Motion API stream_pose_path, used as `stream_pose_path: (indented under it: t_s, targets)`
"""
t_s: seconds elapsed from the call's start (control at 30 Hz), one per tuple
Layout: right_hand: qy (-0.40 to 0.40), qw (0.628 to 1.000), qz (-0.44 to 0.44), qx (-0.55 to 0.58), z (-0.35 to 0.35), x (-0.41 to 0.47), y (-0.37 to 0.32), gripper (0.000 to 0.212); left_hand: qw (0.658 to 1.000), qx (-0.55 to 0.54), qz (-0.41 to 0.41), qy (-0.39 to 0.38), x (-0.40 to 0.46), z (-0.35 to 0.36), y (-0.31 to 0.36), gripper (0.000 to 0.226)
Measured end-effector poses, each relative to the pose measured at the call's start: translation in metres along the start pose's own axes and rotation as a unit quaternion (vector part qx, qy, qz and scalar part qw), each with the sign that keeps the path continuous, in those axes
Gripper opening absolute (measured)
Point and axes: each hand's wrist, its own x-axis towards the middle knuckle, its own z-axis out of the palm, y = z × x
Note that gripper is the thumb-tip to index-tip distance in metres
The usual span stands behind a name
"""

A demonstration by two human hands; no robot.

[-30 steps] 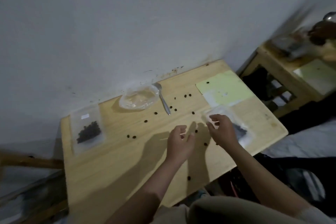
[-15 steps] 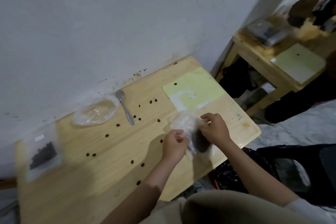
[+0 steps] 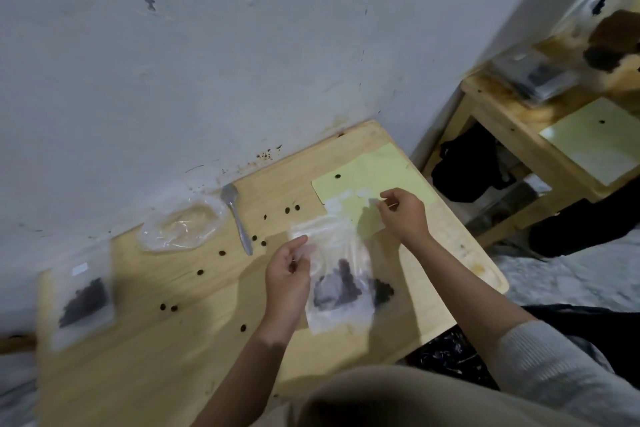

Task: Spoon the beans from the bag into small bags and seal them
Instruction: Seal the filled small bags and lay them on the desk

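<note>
Raised since before, small bag [image 3: 337, 274] hangs upright from left hand [image 3: 289, 274].

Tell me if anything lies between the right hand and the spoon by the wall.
Yes, in part. The small bag of beans held up by the left hand hangs close to the line from the right hand to the spoon. Loose beans also lie on that stretch of table.

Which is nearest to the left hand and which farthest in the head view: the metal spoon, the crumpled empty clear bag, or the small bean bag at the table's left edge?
From the left hand:
1. Metal spoon, just left, towards the wall.
2. Crumpled empty clear bag, farther left, by the wall.
3. Small bean bag at the table's left edge, farthest.
</note>
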Motion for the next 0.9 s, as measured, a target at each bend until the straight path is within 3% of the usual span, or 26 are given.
stream_pose_path:
  t_s: [0.13,0.23,0.37,0.43,0.53,0.7,0.9]
  targets:
    - [-0.032,0.99,-0.047,-0.129,0.015,0.036,-0.007,0.011,1.0,-0.007,0.004,0.002,-0.002,-0.013,0.009,0.03]
    - [-0.029,0.975,-0.035,-0.218,0.024,0.049,-0.014,0.018,1.0,-0.004,0.006,0.012,0.0,-0.018,0.013,0.03]
    - [-0.049,0.963,-0.028,-0.264,0.025,0.053,-0.023,0.015,1.0,-0.013,0.008,0.027,0.001,-0.024,0.019,0.03]
    - [-0.05,0.975,-0.035,-0.212,0.021,0.052,-0.026,0.015,0.999,-0.013,0.013,0.029,0.001,-0.026,0.022,0.03]
    - [-0.056,0.998,-0.023,-0.031,0.005,0.031,-0.043,0.012,0.999,-0.023,0.019,0.027,0.002,-0.028,0.023,0.033]
    - [-0.139,0.968,-0.048,0.202,-0.011,-0.045,-0.09,0.021,0.998,-0.019,0.05,-0.012,0.0,-0.027,0.029,0.05]
    - [-0.169,0.967,-0.048,0.187,0.007,-0.075,-0.104,0.02,0.995,-0.04,0.084,-0.028,-0.008,-0.023,0.038,0.058]
